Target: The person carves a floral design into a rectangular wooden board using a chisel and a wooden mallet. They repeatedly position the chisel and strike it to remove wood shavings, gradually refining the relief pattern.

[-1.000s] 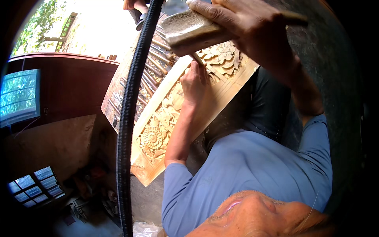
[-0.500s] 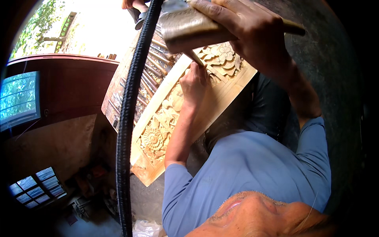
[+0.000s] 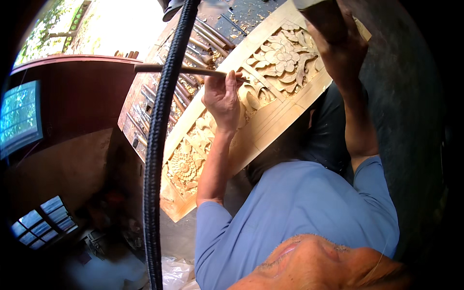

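Over carved wooden panel [image 3: 270,114], left hand [image 3: 223,103], fingers grasping carving chisel [image 3: 199,71]: long axis nine to three o'clock, butt at nine, tip at three above relief; contact unclear. Panel runs seven to one o'clock. Right hand [image 3: 340,50] clenched on wooden mallet [image 3: 327,21], two o'clock from left hand, well apart from chisel butt; left hand nearer.

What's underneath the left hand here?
The left hand, holding a chisel, is over the carved board. Carved leaves show just to its right; whatever lies directly beneath the hand is covered.
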The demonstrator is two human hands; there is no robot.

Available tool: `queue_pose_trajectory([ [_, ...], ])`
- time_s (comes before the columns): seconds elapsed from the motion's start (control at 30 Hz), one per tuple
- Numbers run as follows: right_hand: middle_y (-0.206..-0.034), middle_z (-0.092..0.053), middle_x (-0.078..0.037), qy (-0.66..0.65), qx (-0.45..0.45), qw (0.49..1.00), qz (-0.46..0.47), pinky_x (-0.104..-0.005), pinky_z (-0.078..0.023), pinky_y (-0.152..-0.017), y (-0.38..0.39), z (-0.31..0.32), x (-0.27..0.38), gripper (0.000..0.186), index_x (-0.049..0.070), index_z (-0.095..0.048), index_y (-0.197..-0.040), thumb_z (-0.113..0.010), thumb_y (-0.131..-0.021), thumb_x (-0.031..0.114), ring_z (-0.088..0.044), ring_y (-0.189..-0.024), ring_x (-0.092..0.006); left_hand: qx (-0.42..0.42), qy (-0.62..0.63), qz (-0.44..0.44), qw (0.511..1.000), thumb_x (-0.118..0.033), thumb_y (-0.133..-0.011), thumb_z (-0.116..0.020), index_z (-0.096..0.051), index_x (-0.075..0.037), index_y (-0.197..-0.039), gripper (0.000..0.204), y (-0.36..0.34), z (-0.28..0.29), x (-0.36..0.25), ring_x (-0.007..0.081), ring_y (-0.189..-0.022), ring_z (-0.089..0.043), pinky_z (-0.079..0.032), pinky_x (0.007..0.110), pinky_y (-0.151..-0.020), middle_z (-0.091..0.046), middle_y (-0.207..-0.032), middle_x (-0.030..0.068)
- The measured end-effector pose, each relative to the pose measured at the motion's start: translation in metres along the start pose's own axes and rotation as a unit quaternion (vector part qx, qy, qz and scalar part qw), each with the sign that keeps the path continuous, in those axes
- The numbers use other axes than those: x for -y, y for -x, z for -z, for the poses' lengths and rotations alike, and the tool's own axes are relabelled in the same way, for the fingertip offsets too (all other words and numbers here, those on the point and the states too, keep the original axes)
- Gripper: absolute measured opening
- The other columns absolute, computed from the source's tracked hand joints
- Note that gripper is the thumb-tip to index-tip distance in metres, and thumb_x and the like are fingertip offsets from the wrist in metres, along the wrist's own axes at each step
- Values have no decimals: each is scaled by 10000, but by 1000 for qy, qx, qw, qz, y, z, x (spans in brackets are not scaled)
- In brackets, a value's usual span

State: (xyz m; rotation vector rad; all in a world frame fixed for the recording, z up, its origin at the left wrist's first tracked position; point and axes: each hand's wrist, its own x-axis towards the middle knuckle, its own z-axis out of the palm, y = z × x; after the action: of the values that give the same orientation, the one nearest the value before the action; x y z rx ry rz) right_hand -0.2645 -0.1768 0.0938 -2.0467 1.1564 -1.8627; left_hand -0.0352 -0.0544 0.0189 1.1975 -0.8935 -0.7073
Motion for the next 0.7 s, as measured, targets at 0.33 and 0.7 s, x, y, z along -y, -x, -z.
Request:
queue_pose_trajectory([
  [0.33,-1209,-741,-190,-56,44,995,67,-383,-565,-976,0,-10,-5,645,-4,-625,-1370,-851,-766,-13,-725,-1122,-268,-29,28,56,998,37,-1003,-650,-532,-7,-1155,198,7,-8,19,175,-880,-733,-643,336,-761,-698,-992,118],
  [0.7,-1196,-743,-208,-48,42,995,76,-392,-573,-965,1,-12,-6,594,-18,-648,-1327,-854,-772,21,-738,-1092,-294,1,20,73,997,5,-1005,-658,-531,-89,-1162,222,7,-5,20,173,-859,-711,-614,340,-705,-705,-1036,113],
])
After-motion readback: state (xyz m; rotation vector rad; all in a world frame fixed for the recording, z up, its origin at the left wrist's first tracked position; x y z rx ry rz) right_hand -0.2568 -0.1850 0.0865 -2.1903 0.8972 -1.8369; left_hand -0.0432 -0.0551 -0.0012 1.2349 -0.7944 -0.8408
